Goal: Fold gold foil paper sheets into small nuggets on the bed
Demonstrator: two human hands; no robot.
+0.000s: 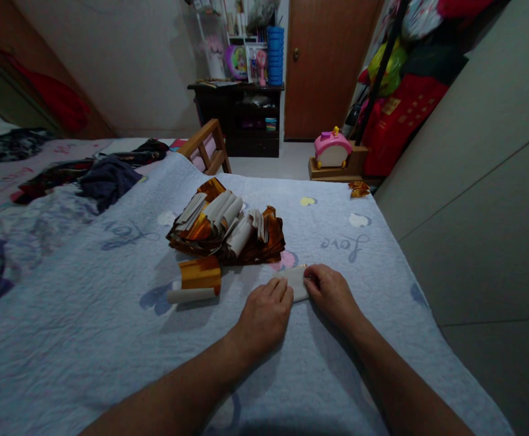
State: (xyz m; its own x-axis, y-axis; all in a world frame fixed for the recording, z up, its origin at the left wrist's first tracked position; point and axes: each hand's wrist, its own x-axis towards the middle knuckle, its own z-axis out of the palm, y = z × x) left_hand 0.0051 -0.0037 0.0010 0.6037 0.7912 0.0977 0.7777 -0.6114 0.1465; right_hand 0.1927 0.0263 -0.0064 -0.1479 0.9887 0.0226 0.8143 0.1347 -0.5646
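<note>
A small white folded sheet of paper (297, 284) lies on the bedspread between my two hands. My left hand (266, 312) presses down on its left part, fingers curled together over the edge. At the paper's right end, my right hand (330, 293) pinches the edge between thumb and fingers. A trace of orange shows at the far edge of the sheet. Beyond my hands sits a pile of orange-gold and white papers (228, 227), some of them rolled or folded. Left of my left hand, a single gold sheet (199, 275) lies with its near edge curled, white side out.
The light blue bedspread (109, 315) covers the surface. Two folded gold pieces (359, 189) rest at the far right corner. Dark clothes (109, 181) lie at left. A pale cabinet (486, 242) borders the right side; a pink toy (332, 149) stands past the far edge.
</note>
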